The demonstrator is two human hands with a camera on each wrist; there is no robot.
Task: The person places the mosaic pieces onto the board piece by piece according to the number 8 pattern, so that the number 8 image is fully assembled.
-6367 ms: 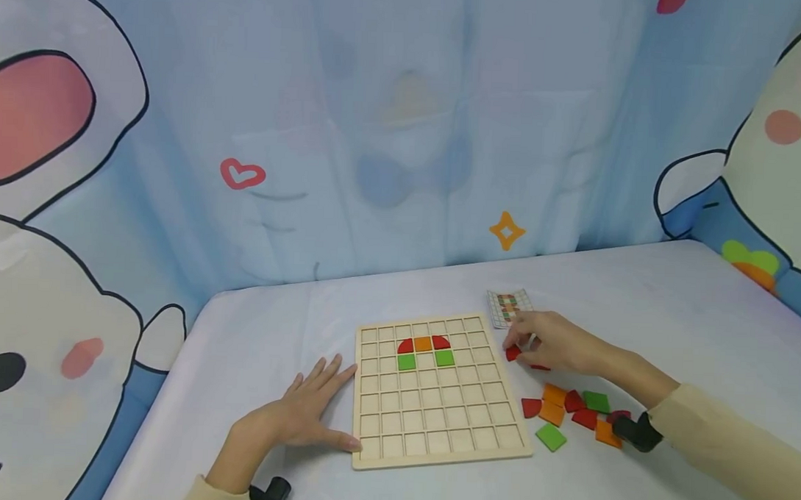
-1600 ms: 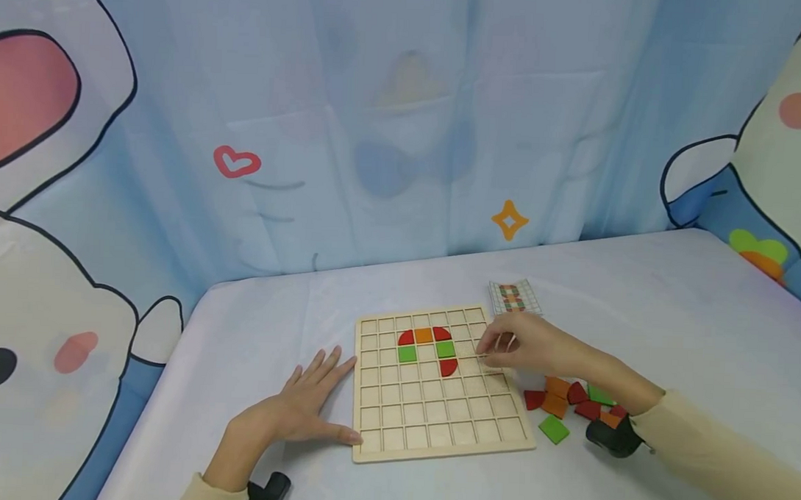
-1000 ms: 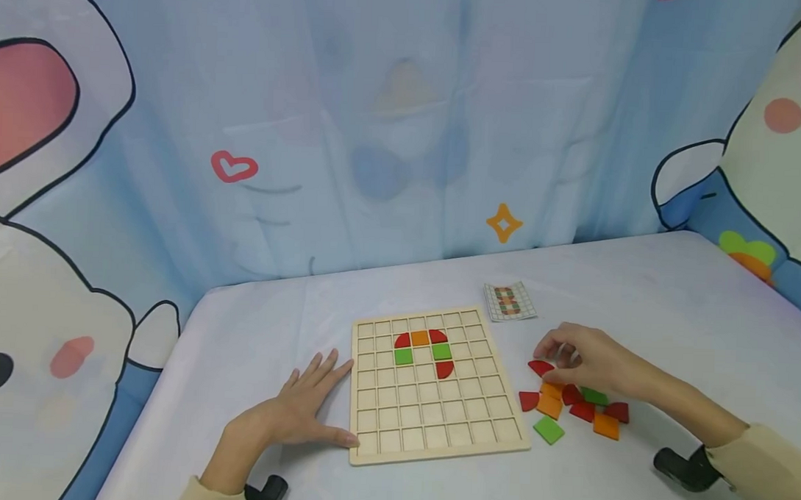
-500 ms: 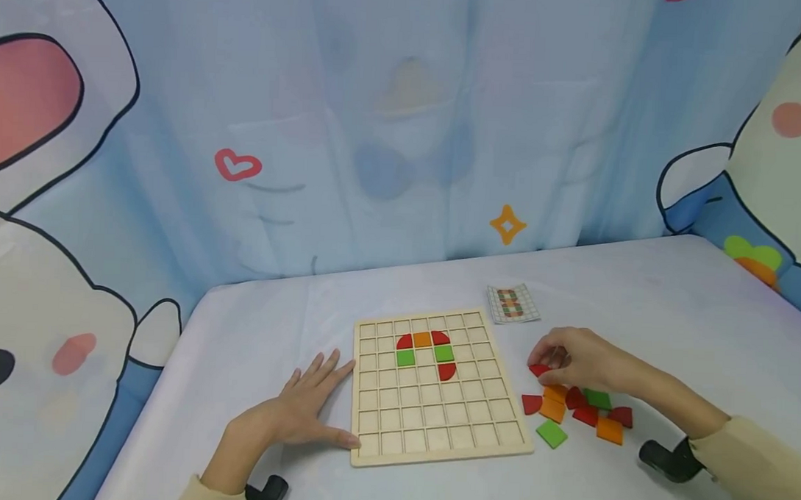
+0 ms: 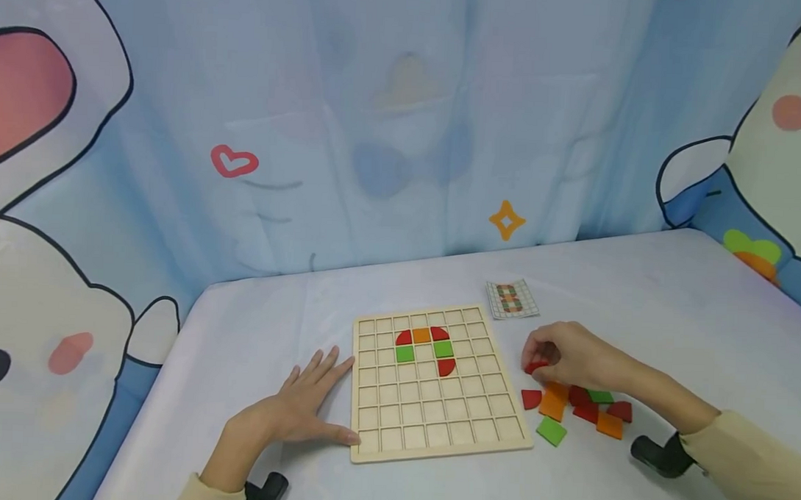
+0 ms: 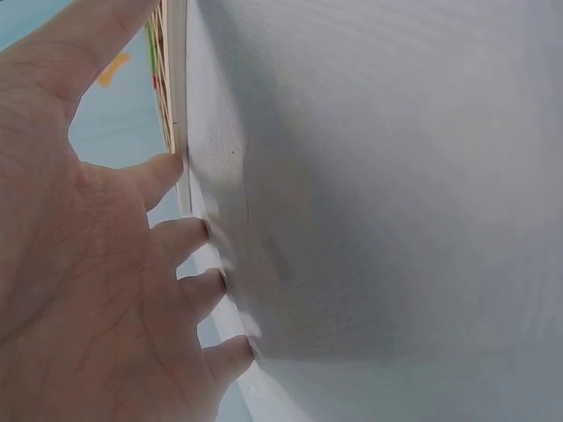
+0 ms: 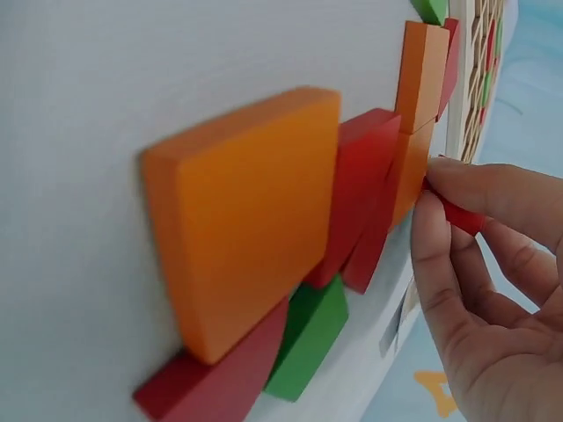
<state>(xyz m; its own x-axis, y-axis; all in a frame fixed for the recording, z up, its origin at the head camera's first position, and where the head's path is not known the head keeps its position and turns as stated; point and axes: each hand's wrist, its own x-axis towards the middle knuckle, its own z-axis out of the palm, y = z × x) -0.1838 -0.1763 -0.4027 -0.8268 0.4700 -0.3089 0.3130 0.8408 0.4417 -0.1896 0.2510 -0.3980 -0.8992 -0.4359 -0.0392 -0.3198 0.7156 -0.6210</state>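
Note:
My left hand (image 5: 298, 408) lies with fingers spread on the white cloth, its thumb and index fingertip at the left edge of a wooden grid board (image 5: 393, 456). In the left wrist view, the palm of the left hand (image 6: 106, 255) shows beside the board's edge. My right hand (image 5: 578, 355) pinches a red quarter-circle tile (image 5: 535, 366) between thumb and fingers, right of the board. The right wrist view shows this red tile (image 7: 462, 217) at the fingertips. Set into the board are an orange square (image 5: 421, 335), two green squares, and three red quarter-circle tiles, one (image 5: 446, 367) below the right green square.
Loose tiles lie right of the board: a green square (image 5: 552, 431), orange squares (image 5: 610, 426), red pieces (image 5: 531, 399) and another green one (image 5: 601, 397). A printed pattern card (image 5: 513, 299) rests behind them. A patterned blue curtain (image 5: 404, 132) hangs behind the table.
A red quarter-circle tile has come onto the board below the right green square. My right hand has gone back to the loose tiles and taken another red one. The left hand stays put.

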